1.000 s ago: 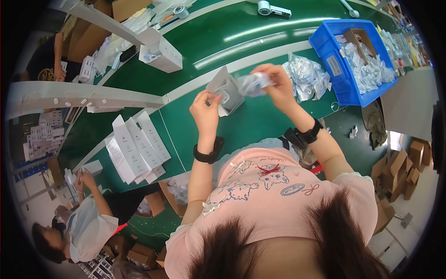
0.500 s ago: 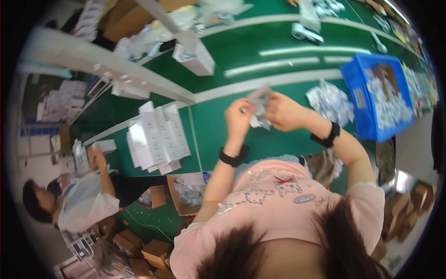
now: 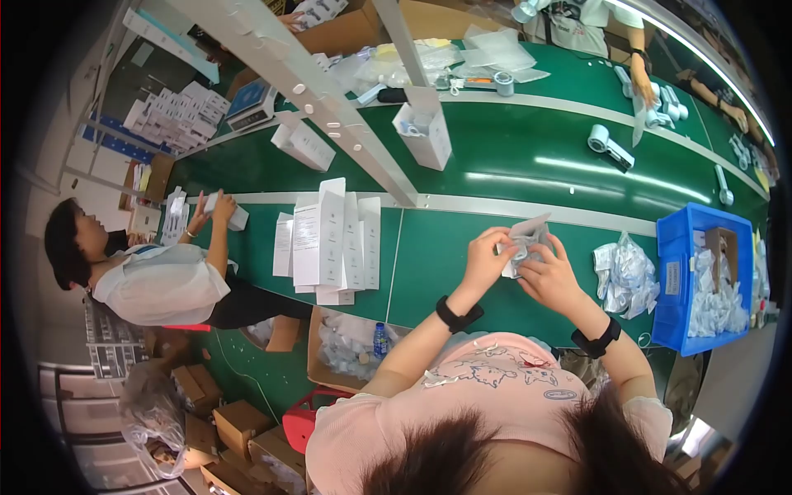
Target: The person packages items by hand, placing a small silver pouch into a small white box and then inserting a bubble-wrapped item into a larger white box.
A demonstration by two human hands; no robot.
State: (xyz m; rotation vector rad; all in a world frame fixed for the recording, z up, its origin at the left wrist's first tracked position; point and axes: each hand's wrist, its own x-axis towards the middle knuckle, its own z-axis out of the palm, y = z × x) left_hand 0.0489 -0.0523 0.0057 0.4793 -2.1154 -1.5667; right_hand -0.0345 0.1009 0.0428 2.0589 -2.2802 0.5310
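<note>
Above the green table, both my hands hold a small white box [image 3: 530,223] with its top flap raised. A crumpled, clear-and-grey plastic packet [image 3: 520,250] shows at its opening; what the packet contains I cannot make out. My left hand [image 3: 487,262] grips the left side, thumb and fingers closed at the packet's edge. On the other side, my right hand [image 3: 549,276] has its fingers bent around the box and against the packet. To the right lies a pile of clear plastic packets [image 3: 629,276]. Stacked white boxes [image 3: 330,239] stand to the left.
A blue bin [image 3: 667,309] of bagged parts stands at the right. Behind the metal rail [image 3: 528,213] runs a green belt with an open white box [image 3: 425,136] and a handheld fan-like device [image 3: 609,148]. A co-worker [image 3: 157,276] handles a box at left.
The view has shifted, so the table and bin sit lower. My hands still hold the small box; its flap and the packet at its opening now show more plainly.
</note>
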